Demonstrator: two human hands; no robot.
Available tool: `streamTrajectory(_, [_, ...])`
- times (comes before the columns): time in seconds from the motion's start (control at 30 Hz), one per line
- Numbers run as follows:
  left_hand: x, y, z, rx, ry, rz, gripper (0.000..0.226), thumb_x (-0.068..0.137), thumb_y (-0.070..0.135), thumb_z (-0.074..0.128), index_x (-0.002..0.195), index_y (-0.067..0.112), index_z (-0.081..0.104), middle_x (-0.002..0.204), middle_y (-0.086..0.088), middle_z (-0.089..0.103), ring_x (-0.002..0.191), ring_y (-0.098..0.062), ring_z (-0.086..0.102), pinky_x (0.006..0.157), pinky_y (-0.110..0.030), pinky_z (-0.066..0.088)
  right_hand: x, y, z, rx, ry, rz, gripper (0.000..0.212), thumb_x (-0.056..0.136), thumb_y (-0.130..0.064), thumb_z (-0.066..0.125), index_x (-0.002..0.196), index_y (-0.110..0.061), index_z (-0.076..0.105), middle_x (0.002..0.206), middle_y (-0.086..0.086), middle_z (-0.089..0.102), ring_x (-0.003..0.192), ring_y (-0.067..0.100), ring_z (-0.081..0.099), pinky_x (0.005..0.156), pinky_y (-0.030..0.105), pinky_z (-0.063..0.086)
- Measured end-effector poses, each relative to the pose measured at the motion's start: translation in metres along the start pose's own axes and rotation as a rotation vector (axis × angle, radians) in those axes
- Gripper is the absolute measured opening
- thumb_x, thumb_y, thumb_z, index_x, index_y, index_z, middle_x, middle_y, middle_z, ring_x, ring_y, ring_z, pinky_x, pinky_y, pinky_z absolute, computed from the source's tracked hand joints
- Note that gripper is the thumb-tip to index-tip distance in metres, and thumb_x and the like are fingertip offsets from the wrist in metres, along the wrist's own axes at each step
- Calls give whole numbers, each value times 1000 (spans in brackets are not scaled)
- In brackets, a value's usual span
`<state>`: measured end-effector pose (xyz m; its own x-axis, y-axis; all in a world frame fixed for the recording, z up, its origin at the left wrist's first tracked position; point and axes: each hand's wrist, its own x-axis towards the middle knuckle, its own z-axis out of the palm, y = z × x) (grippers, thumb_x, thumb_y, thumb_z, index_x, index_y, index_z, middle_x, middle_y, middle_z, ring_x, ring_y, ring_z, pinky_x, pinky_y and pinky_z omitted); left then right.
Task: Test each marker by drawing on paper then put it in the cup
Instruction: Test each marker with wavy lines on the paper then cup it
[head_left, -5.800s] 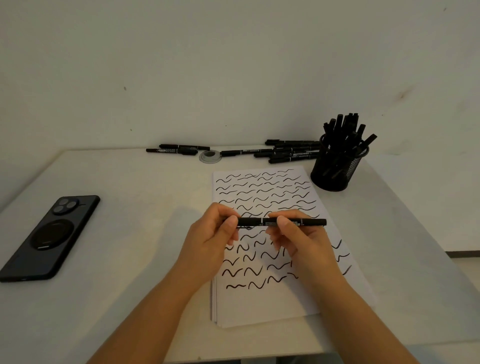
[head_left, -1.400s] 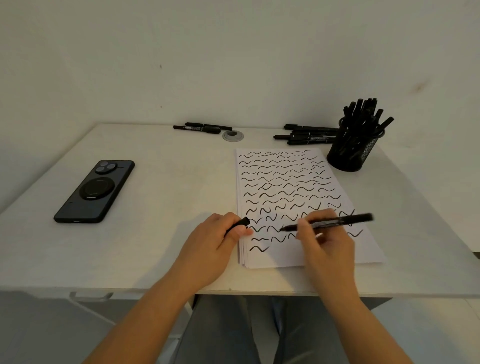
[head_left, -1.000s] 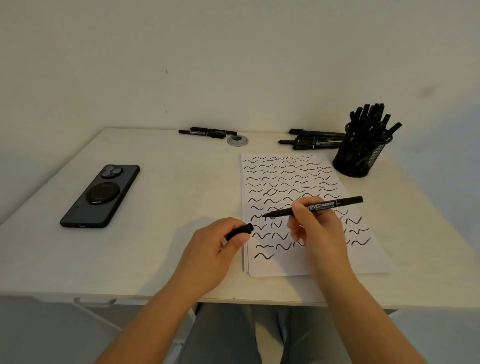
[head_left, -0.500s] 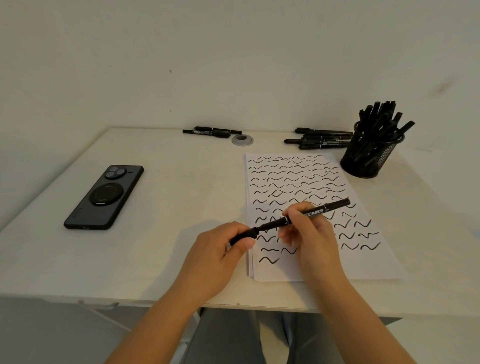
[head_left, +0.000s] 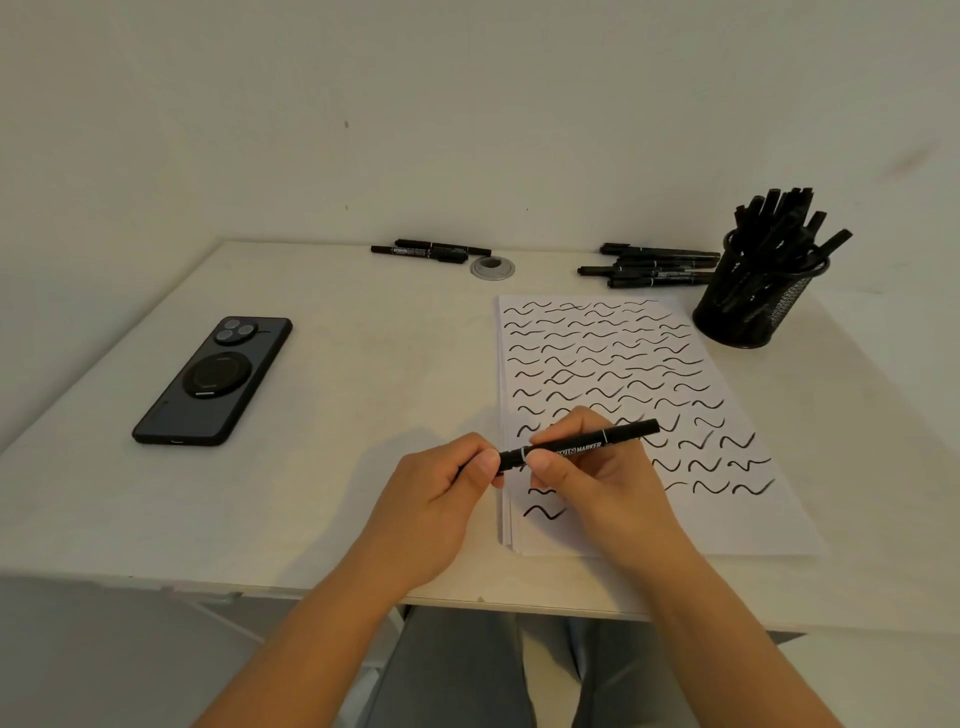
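A black marker (head_left: 597, 442) lies level between both hands above the paper's lower left. My right hand (head_left: 597, 478) grips its barrel. My left hand (head_left: 441, 493) pinches the cap (head_left: 508, 460), which sits on the marker's left end. The white paper stack (head_left: 639, 525) is covered with rows of black squiggles. At the back right stands a black mesh cup (head_left: 753, 306) filled with several markers. Loose markers lie in a pile (head_left: 649, 267) left of the cup, and two more markers (head_left: 426, 250) rest at the back middle.
A black phone (head_left: 213, 382) lies face down on the left of the white table (head_left: 363, 364). A round grey grommet (head_left: 492, 268) sits near the back edge. The wall stands right behind the table. My knees show below the front edge.
My right hand lifted the marker off the paper and brought its tip to the cap in my left hand. The cap is now on the marker.
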<state>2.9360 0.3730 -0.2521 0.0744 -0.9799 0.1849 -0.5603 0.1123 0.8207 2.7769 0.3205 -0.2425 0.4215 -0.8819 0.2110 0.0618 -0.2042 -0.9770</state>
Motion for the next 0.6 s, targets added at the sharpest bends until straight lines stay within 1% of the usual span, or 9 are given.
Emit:
streamTrajectory(0.07, [0,-1,-1,0,-16,0,30,86,48,33,65,39,52,53,4,45,49,-7,38,50,-20,29,0,-1,0,6,-20,-4,16,78,3,64,77,-13,61,61,-8,63,59,6,61,61,15,48])
streamTrajectory(0.13, [1,-2,-1,-6,-31,1,30,86,47,32,64,39,51,52,8,41,49,-7,37,49,-19,29,0,-2,0,9,-41,-4,17,78,6,63,77,-11,60,63,-12,62,60,3,61,60,13,46])
streamTrajectory(0.2, [1,-2,-2,-14,-42,1,31,86,47,32,62,39,51,51,9,39,48,-7,36,48,-18,28,0,-3,1,6,-57,-3,19,77,8,63,77,-12,60,62,-14,62,60,0,59,59,12,45])
streamTrajectory(0.4, [1,-5,-2,-8,-62,8,32,86,47,31,62,42,51,50,11,42,49,-7,38,49,-17,29,-1,-3,2,-11,-80,-8,21,77,7,63,76,-14,59,63,-13,63,61,-1,59,60,11,44])
streamTrajectory(0.5, [2,-3,-2,-27,-49,14,31,87,48,33,65,42,54,51,12,43,49,-6,38,49,-17,29,0,-3,2,-17,-62,-16,18,76,5,64,77,-13,60,64,-13,63,61,1,59,59,13,45])
streamTrajectory(0.6, [1,0,-1,-70,6,28,23,90,46,38,78,34,53,57,14,48,51,-4,40,50,-15,31,-1,-4,1,18,-35,12,9,75,-5,66,79,-13,64,66,-10,64,63,3,60,60,14,46])
